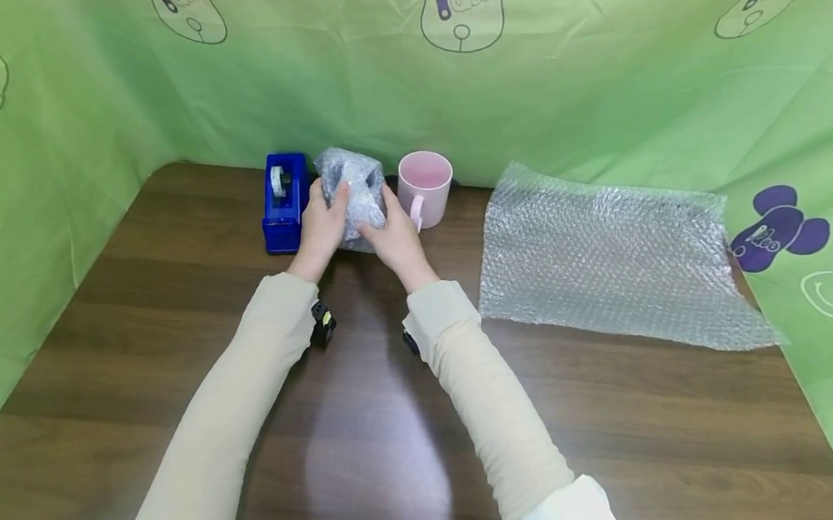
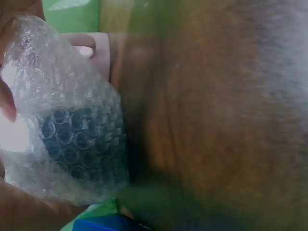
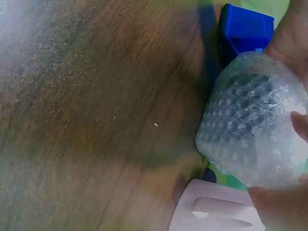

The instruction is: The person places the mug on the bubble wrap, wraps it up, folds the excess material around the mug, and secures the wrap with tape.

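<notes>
Toward the back of the table, both hands hold a bundle in bubble wrap between them. My left hand grips its left side, thumb over the top, while my right hand grips the right side. Through the clear bubbles a dark patch shows on the near face of the bundle in the left wrist view; what lies inside is hidden. Just right of the bundle stands a pink mug, its handle facing toward me. A blue tape dispenser with a tape roll is close to the left hand.
A flat sheet of bubble wrap covers the back right of the wooden table, one corner reaching the right edge. Green printed cloth hangs behind and along both sides.
</notes>
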Demonstrator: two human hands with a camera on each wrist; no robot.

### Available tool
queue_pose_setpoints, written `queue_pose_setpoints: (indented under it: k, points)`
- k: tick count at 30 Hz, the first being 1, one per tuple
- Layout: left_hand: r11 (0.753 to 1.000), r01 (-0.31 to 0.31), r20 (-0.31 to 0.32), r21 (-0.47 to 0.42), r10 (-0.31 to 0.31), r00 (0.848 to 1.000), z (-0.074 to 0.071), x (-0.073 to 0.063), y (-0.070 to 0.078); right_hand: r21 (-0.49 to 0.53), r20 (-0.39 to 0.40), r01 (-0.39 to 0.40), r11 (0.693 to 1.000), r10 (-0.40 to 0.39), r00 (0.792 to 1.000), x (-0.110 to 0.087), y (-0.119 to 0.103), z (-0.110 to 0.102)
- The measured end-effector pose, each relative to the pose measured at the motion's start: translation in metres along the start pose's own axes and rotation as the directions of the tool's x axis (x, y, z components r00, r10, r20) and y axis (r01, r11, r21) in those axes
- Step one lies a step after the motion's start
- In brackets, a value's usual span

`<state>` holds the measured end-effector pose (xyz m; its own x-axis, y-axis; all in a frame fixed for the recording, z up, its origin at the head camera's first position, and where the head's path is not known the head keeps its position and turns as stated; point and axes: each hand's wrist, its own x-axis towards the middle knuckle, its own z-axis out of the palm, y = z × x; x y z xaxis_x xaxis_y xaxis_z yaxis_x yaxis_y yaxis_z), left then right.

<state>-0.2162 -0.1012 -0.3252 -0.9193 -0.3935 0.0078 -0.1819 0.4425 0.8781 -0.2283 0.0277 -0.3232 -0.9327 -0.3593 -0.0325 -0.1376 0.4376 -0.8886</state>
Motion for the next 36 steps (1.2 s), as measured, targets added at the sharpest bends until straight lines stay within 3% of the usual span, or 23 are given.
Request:
queue_pose_setpoints:
  k: [11,21,25,30,33,36]
  points:
    - [0.996,0.035,0.006,0.077,-0.035,0.999,-0.005,0.0,0.005,-0.04,0.004,0.021,0.999,-0.021,1.0,-0.004,-0.001,-0.003]
    - [0.994,0.059,0.05,0.09,-0.063,0.997,-0.012,-0.002,0.0,0.14,-0.089,0.041,0.989,-0.029,0.996,-0.014,0.01,-0.038]
    - [0.996,0.014,0.081,0.093,-0.021,0.997,-0.014,-0.003,-0.005,0.202,-0.13,0.092,0.975,-0.066,0.989,-0.023,0.014,-0.066]
    - [0.992,-0.033,0.086,0.118,0.022,0.996,-0.013,-0.013,-0.006,0.204,-0.194,0.11,0.973,-0.07,0.978,-0.038,0.028,-0.111]
    - [0.987,-0.086,0.006,0.132,0.086,0.996,-0.008,-0.024,-0.002,0.182,-0.23,0.067,0.981,-0.024,0.973,-0.05,0.041,-0.142]
    - [0.969,-0.201,-0.104,0.144,0.217,0.971,0.001,-0.038,0.006,0.161,-0.29,-0.006,0.987,0.053,0.956,-0.064,0.057,-0.175]
